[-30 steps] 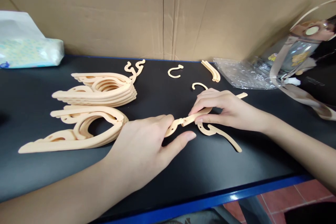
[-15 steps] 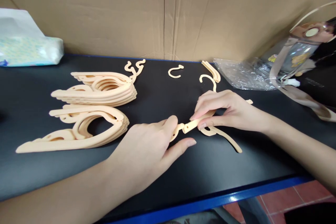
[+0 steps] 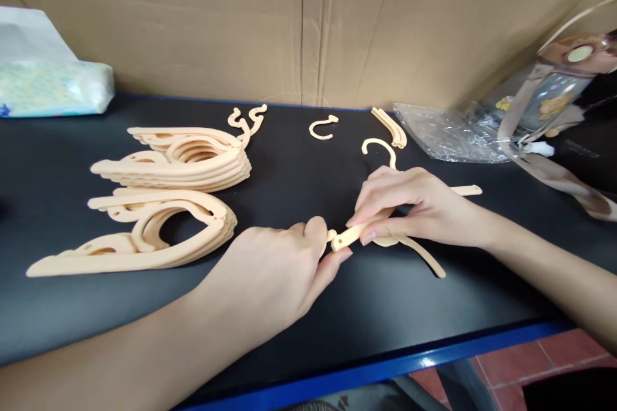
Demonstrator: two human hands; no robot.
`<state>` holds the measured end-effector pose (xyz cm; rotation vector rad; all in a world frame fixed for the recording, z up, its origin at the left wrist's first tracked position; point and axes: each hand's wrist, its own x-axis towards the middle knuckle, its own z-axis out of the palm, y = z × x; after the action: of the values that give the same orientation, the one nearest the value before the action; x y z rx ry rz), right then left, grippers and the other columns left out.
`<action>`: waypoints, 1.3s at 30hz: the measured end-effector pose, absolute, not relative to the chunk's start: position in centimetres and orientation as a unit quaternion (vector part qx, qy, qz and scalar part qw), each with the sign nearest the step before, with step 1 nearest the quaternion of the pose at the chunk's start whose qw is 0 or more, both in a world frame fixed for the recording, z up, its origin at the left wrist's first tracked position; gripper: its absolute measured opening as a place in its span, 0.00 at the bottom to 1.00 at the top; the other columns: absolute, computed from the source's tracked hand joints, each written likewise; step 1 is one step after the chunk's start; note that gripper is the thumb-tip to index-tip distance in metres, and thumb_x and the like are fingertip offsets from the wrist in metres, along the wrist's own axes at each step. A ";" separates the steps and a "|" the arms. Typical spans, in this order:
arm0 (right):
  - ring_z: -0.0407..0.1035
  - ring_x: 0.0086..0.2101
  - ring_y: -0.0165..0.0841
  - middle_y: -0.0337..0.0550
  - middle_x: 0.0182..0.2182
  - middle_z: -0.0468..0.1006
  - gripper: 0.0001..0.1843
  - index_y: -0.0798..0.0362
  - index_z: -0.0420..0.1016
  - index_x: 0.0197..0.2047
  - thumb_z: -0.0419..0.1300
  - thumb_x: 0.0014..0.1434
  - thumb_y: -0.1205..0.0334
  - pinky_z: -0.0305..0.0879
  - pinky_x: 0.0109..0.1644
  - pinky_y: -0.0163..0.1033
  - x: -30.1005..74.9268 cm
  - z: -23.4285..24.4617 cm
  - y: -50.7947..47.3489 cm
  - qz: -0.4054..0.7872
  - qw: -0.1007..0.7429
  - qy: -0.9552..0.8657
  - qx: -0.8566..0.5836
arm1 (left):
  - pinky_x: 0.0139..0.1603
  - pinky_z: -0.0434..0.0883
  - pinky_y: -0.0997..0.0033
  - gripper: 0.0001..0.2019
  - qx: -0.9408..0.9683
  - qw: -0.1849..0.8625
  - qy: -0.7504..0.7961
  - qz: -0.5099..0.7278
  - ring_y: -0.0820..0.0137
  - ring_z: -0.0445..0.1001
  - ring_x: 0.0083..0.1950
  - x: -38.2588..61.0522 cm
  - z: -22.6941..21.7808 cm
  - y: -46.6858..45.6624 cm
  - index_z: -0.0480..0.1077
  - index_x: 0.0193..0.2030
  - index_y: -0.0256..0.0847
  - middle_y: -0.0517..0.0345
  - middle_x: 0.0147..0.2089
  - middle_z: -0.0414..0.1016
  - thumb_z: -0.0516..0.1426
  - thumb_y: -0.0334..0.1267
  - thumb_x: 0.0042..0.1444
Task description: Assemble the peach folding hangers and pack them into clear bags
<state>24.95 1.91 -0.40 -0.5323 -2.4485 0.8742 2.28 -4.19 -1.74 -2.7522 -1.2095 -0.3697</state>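
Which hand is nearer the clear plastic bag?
Right: the right hand is in front of the clear plastic bag, slightly left; the left hand is farther left and nearer the camera.

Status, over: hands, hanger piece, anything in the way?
Right hand gripping hanger piece, holed end out. Left hand holding another piece, mostly hidden, beside that end. Curved strip close by right hand, possibly in the way.
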 end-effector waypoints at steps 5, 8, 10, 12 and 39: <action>0.73 0.31 0.30 0.40 0.29 0.82 0.08 0.55 0.82 0.39 0.66 0.61 0.60 0.64 0.41 0.39 24.9 -0.4 1.7 0.334 0.229 -0.889 -0.213 | 0.16 0.44 0.71 0.15 -0.912 0.096 -0.379 -0.122 0.64 0.66 0.10 2.4 -1.8 -4.2 0.64 0.27 0.39 0.62 0.15 0.63 0.48 0.35 0.66; 0.73 0.31 0.29 0.40 0.29 0.81 0.08 0.56 0.82 0.39 0.65 0.61 0.60 0.64 0.41 0.39 24.9 -0.4 1.6 0.330 0.224 -0.890 -0.220 | 0.15 0.46 0.69 0.16 -0.915 0.118 -0.365 -0.127 0.65 0.66 0.10 2.5 -1.7 -4.3 0.64 0.25 0.39 0.62 0.15 0.63 0.47 0.32 0.65; 0.72 0.31 0.29 0.40 0.29 0.81 0.08 0.56 0.82 0.39 0.65 0.62 0.60 0.64 0.41 0.38 24.8 -0.3 1.5 0.327 0.222 -0.891 -0.222 | 0.14 0.48 0.68 0.17 -0.917 0.124 -0.355 -0.137 0.65 0.67 0.11 2.4 -1.7 -4.3 0.64 0.25 0.40 0.62 0.15 0.63 0.45 0.31 0.65; 0.72 0.31 0.29 0.39 0.28 0.81 0.09 0.55 0.82 0.38 0.65 0.62 0.59 0.63 0.41 0.38 24.8 -0.3 1.5 0.325 0.220 -0.892 -0.224 | 0.14 0.49 0.68 0.18 -0.917 0.126 -0.348 -0.147 0.66 0.67 0.11 2.4 -1.7 -4.2 0.65 0.25 0.39 0.62 0.15 0.63 0.44 0.31 0.66; 0.68 0.29 0.30 0.37 0.26 0.76 0.19 0.52 0.76 0.31 0.66 0.57 0.43 0.59 0.34 0.37 27.8 2.4 3.3 0.227 0.111 -0.913 -0.321 | 0.58 0.68 0.70 0.13 -0.860 -0.216 -0.349 -0.302 0.71 0.69 0.59 1.8 -1.7 -3.4 0.64 0.50 0.43 0.56 0.59 0.71 0.42 0.27 0.69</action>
<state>27.83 3.31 2.40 -0.9431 -2.6811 0.6653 1.76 -3.36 -1.75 -3.1521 -1.2768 -1.1081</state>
